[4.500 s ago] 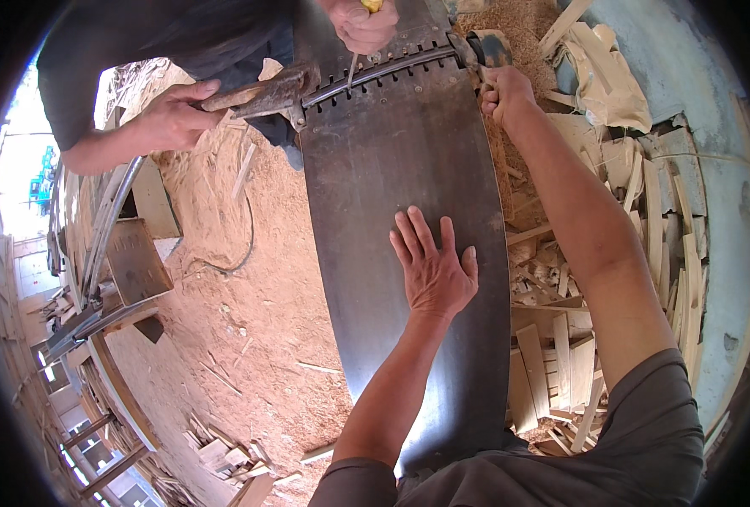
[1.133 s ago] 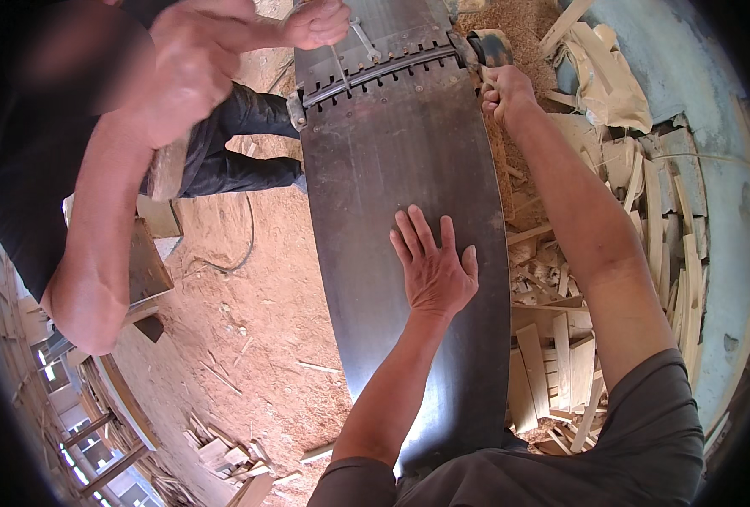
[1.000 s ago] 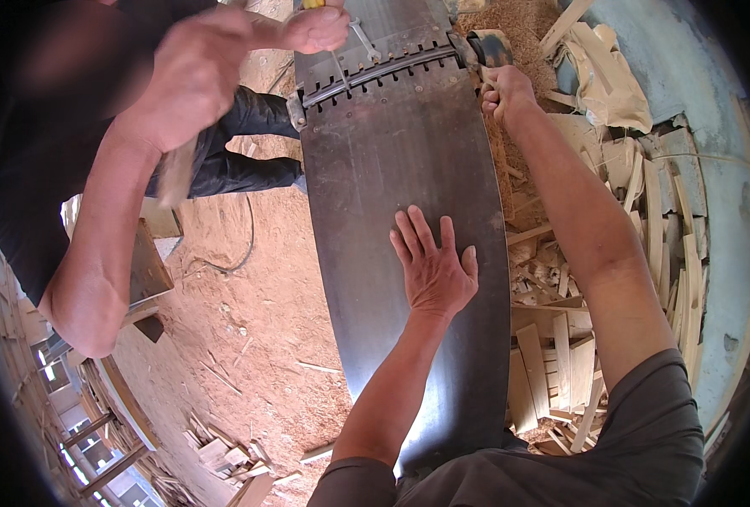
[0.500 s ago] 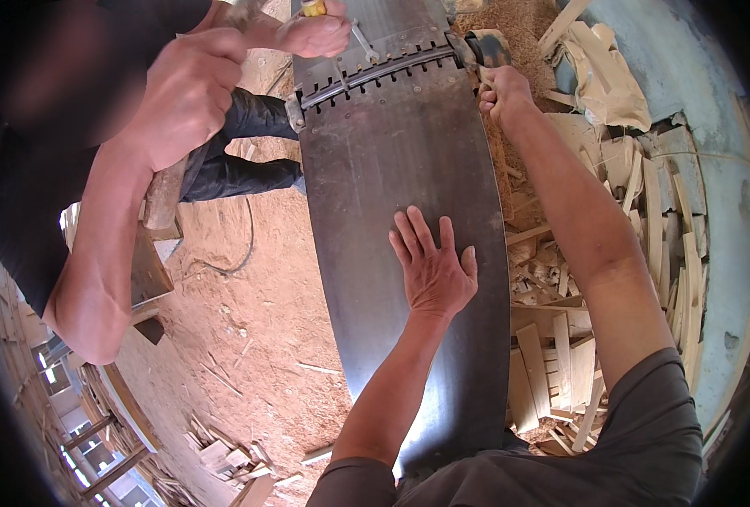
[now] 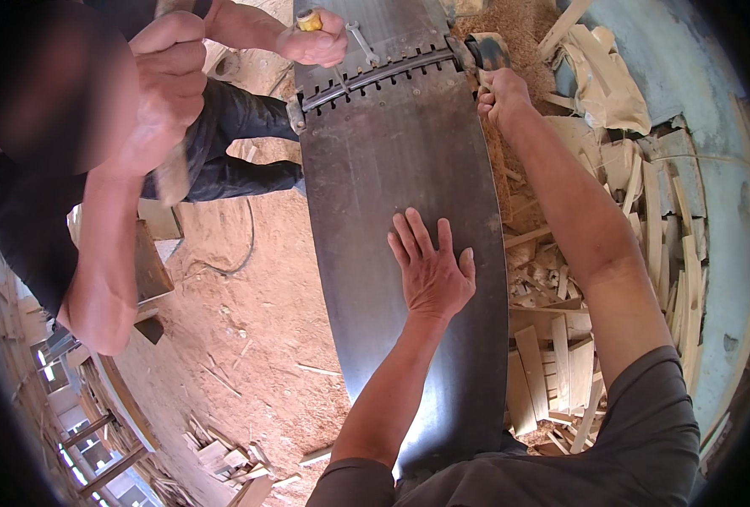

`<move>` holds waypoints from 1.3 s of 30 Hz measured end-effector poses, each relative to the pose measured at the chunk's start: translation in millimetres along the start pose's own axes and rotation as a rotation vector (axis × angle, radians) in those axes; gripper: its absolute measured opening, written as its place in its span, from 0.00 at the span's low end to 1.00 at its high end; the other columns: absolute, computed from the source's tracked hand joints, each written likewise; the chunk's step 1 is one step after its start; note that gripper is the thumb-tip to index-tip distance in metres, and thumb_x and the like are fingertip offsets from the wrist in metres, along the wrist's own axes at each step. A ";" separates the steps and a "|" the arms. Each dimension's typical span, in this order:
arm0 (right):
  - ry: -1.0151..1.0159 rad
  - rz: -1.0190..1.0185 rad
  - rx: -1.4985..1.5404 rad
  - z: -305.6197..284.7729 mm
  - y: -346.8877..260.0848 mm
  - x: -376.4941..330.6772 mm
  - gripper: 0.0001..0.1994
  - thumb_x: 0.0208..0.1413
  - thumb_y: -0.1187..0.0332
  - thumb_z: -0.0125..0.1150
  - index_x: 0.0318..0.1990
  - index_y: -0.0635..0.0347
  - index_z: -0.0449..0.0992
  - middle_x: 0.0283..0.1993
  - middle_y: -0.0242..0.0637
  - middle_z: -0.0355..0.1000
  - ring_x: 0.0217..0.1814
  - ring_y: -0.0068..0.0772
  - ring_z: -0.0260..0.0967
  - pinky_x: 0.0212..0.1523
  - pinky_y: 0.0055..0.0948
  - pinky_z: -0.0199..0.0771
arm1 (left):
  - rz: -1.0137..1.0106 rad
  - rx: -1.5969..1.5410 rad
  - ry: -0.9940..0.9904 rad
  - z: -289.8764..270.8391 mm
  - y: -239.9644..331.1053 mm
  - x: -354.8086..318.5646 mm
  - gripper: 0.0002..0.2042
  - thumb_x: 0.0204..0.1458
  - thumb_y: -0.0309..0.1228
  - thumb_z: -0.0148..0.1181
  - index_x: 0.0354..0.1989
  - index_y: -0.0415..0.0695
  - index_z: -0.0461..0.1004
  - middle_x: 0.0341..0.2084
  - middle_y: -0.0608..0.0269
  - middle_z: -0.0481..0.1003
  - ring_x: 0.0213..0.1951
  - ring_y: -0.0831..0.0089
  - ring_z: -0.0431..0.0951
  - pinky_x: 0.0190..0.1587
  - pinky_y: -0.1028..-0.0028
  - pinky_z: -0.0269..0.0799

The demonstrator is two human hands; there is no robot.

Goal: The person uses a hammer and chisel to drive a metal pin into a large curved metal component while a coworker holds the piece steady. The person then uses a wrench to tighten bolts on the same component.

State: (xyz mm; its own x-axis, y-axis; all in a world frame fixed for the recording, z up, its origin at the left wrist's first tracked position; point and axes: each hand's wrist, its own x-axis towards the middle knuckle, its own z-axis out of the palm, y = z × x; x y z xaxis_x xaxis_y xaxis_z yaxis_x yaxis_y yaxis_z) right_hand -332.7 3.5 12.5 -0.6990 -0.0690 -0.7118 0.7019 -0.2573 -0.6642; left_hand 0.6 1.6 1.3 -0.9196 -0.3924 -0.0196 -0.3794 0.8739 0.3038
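A long dark sheet [image 5: 400,160] with a metallic sheen runs away from me. My left hand [image 5: 432,266] lies flat on it, fingers spread. Across its far part goes a narrow bar [image 5: 383,76] flanked by a row of slots. At the bar's right end my right hand [image 5: 503,97] is closed around something I cannot make out. Opposite, on the left, a co-worker's hand [image 5: 317,40] holds a yellow-handled tool [image 5: 309,19], its thin shaft reaching the slots. The co-worker's other fist grips a wooden handle [image 5: 172,176]. A wrench [image 5: 361,42] rests on the sheet beyond the bar.
Wood strips [image 5: 561,363] and offcuts are heaped to the right, beside a pale blue surface [image 5: 713,169]. Sawdust covers the floor [image 5: 248,304] at left, where a thin cable [image 5: 248,245] lies. The co-worker's legs [image 5: 248,144] stand close to the sheet.
The co-worker's fist with the wooden handle has shifted left and slightly up. The hand on the yellow-handled tool has dropped a little, showing more of the handle. My hands have hardly moved.
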 end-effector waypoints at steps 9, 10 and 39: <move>-0.007 0.024 0.077 -1.4 -1.1 9.7 0.02 0.63 0.73 0.53 0.41 0.59 0.68 0.30 0.39 0.64 0.17 0.23 0.47 0.18 0.31 0.47 | -0.001 0.076 -0.013 -0.6 2.3 2.7 0.31 0.61 0.47 0.54 0.67 0.38 0.62 0.72 0.29 0.45 0.74 0.31 0.39 0.75 0.39 0.34; -0.005 0.025 0.091 -1.0 -1.5 9.7 0.03 0.62 0.74 0.53 0.42 0.59 0.69 0.30 0.39 0.64 0.17 0.23 0.47 0.18 0.31 0.47 | -0.001 0.081 -0.015 -1.9 2.5 2.7 0.31 0.61 0.47 0.54 0.67 0.38 0.62 0.72 0.30 0.45 0.74 0.31 0.39 0.75 0.40 0.34; -0.017 0.058 0.051 -3.9 -2.2 6.5 0.02 0.64 0.73 0.51 0.38 0.54 0.67 0.27 0.33 0.56 0.17 0.21 0.40 0.19 0.29 0.42 | -0.005 0.024 -0.010 -2.6 1.0 0.4 0.31 0.60 0.47 0.56 0.66 0.38 0.64 0.72 0.30 0.44 0.75 0.32 0.39 0.75 0.39 0.34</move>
State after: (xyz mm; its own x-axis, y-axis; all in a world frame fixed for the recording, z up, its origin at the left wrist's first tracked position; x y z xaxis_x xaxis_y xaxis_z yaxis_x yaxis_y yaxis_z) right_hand -338.3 7.4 8.4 -0.6600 -0.1017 -0.7443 0.7335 -0.3012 -0.6093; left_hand 0.1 1.6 4.1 -0.9184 -0.3944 -0.0304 -0.3866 0.8785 0.2806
